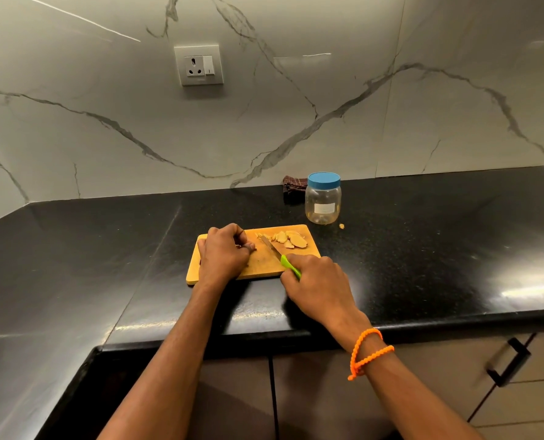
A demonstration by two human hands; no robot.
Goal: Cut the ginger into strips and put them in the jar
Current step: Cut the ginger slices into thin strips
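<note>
Here, a wooden cutting board (pixel 264 268) is laid on the black table (pixel 423 265), near the middle of its depth and set back from the front edge. Bare table surface is seen to the left of the board as far as the wall corner, and to the right as far as the frame edge.

The left hand (pixel 224 254) is rested on the left half of the board with its fingers curled under; whether its grip is closed on a piece of ginger cannot be told. The right hand (pixel 316 279) is placed at the board's front right corner, its grip closed round the green handle of a knife (pixel 278 254). The blade is angled toward the board's far edge.

Sliced ginger (pixel 289 239) is piled on the far right part of the board, just beside the blade tip. One small scrap (pixel 341 226) lies on the table beyond the board's far right corner.

A clear jar (pixel 323 201) with a blue lid (pixel 324 179) is stood upright behind that corner, lid on. A pale label is carried on the jar; no writing can be read. A dark checked cloth (pixel 292 187) is bunched against the back wall, just left of the jar.
</note>
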